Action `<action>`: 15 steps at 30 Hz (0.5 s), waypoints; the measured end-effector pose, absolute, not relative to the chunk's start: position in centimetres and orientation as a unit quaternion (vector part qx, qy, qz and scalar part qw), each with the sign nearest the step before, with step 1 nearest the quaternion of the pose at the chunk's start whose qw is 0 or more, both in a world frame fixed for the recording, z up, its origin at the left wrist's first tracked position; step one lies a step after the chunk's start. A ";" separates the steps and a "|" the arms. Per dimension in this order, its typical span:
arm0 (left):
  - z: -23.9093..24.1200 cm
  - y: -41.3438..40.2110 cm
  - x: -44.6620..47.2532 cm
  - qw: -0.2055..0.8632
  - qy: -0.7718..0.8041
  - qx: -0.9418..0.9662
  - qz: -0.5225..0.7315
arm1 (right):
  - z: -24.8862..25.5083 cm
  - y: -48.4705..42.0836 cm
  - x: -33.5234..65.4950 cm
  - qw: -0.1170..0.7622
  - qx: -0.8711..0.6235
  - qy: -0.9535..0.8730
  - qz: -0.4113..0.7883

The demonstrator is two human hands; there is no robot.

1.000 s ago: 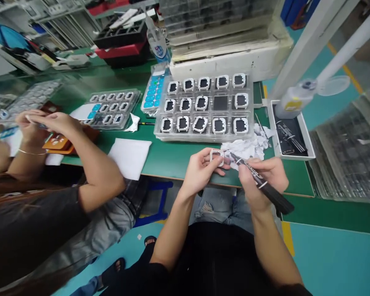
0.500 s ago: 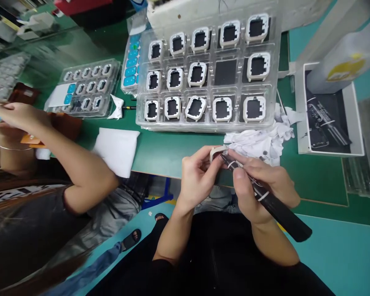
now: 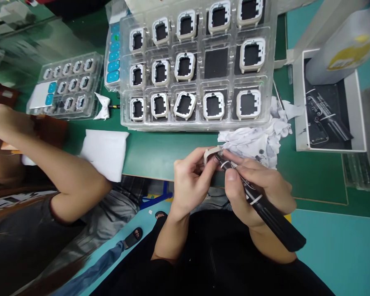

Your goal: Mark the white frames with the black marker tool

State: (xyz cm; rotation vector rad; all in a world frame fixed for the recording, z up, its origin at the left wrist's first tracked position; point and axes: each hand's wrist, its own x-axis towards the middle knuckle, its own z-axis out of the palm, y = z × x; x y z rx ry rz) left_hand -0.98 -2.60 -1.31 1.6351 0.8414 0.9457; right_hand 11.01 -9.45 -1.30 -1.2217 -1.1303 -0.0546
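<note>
My left hand is closed around a small off-white watch case frame, pinched between thumb and fingers. In my right hand lies a black marker pen, its thick end slanting down to the right. The pen's tip meets the inner side of the frame, close to my left thumb; the exact contact point is too small to make out. Beyond both hands stands a clear plastic tray of similar frames in rows, with a bare dark pocket in its middle row.
Crumpled, stained white cloth lies right behind my hands. A white box at the right holds a bottle and another marker. To the left are a folded white cloth, a smaller tray and a co-worker's arm.
The view has shifted, so tray and hands sit a little further left in the picture. Both hands keep the same hold, with the pen tip still at the frame.
</note>
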 end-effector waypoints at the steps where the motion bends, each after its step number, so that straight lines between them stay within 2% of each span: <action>1: -1.3 -2.6 -1.0 0.510 0.349 0.681 0.393 | -1.3 -9.4 11.0 0.674 -0.540 -0.504 -0.026; 15: -1.2 -2.6 -1.1 0.517 0.345 0.680 0.389 | -1.5 -9.7 11.0 0.662 -0.561 -0.496 -0.023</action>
